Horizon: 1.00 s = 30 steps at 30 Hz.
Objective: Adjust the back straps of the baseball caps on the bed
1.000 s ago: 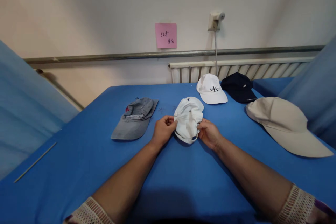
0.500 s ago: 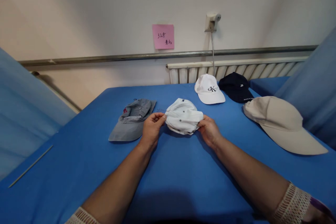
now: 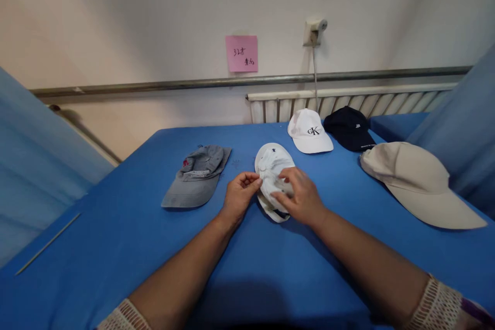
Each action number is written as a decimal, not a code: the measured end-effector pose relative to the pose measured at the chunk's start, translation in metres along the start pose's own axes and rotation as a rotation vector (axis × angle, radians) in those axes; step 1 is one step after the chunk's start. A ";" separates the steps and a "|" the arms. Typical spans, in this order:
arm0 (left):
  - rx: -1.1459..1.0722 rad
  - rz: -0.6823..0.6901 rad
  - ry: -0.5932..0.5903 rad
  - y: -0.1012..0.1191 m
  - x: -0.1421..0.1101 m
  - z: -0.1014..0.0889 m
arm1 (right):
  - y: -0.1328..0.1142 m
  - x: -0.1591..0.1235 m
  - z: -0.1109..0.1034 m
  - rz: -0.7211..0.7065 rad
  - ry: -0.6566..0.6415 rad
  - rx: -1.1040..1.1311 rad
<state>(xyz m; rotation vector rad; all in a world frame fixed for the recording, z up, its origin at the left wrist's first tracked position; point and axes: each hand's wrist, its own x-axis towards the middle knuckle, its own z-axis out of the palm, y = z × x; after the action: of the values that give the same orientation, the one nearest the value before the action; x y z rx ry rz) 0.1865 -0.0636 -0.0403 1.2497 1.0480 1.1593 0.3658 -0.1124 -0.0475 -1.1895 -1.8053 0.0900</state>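
Observation:
A pale, off-white cap with a small dark emblem lies on the blue-covered surface before me, its crown crumpled and its strap side toward me. My left hand pinches the cap's left edge between thumb and fingers. Over the cap's right side is my right hand, thumb and fingers apart, at or just above the fabric; whether it presses the cloth I cannot make out. A grey cap with a red emblem rests to the left of my left hand, apart from it.
Behind on the right stand a white cap with black letters and a black cap. A large beige cap lies at right. Other things are a thin stick, blue curtains, a wall rail and a radiator.
The pale cap has been turned so its strap side faces me more. My right hand has let go of its right edge and moved in over the crown; the left keeps its pinch.

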 end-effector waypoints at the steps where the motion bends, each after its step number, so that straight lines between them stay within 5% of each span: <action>1: 0.004 0.003 -0.010 0.000 -0.002 0.001 | -0.004 -0.001 0.002 0.001 -0.085 -0.025; 5: 0.045 0.012 -0.048 -0.002 -0.003 0.002 | -0.002 -0.005 0.015 0.151 -0.138 0.008; 11: 0.130 -0.003 0.000 -0.022 0.009 -0.006 | 0.025 -0.002 0.018 0.530 0.201 0.426; 19: 0.299 -0.127 -0.035 -0.029 0.008 -0.006 | 0.041 0.002 0.022 0.782 0.587 0.855; 25: -0.104 -0.408 -0.220 -0.009 -0.002 0.002 | 0.045 0.005 0.019 0.824 0.642 0.907; 30: -0.357 -0.423 -0.067 -0.008 -0.001 0.003 | 0.045 0.002 0.021 0.782 0.542 0.905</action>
<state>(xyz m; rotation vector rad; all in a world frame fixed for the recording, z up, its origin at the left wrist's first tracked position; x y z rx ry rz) 0.1900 -0.0651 -0.0478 0.7365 0.9473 0.9179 0.3812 -0.0785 -0.0808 -1.0146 -0.5975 0.8471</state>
